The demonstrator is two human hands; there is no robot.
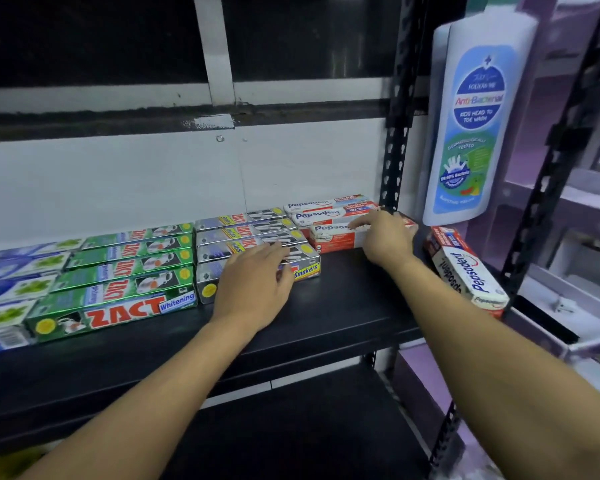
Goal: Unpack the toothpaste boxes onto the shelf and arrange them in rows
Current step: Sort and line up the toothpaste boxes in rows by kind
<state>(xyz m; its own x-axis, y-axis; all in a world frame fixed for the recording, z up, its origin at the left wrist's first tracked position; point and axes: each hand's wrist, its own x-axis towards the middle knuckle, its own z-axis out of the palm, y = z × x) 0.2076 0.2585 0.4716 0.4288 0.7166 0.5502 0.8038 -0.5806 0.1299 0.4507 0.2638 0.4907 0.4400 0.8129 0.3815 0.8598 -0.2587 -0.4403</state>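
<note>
Head view: shelf point(343, 306) holds toothpaste boxes point(125, 268) in rows.

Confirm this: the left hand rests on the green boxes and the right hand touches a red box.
Wrong on one point: the head view shows the left hand resting on the silver boxes, not the green boxes beside them. The right hand does touch a red box.
</note>
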